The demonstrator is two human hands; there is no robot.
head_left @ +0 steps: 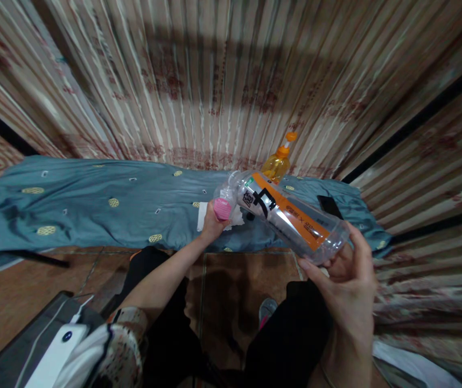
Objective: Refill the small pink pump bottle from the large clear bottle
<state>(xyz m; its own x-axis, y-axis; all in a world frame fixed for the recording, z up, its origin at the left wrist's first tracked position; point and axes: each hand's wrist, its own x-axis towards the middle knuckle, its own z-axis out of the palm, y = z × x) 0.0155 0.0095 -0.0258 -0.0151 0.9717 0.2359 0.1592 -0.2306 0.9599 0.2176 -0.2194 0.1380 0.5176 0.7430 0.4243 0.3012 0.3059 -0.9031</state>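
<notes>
Clear plastic bottle (291, 222) clamped by right hand (346, 280), left hand (214, 221) gripping pink cap (222, 209), bottle mouth hidden.

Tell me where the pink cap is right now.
In the head view, the pink cap is in the left hand, just left of centre, over the blue cloth edge, beside the mouth of the clear bottle.
</notes>
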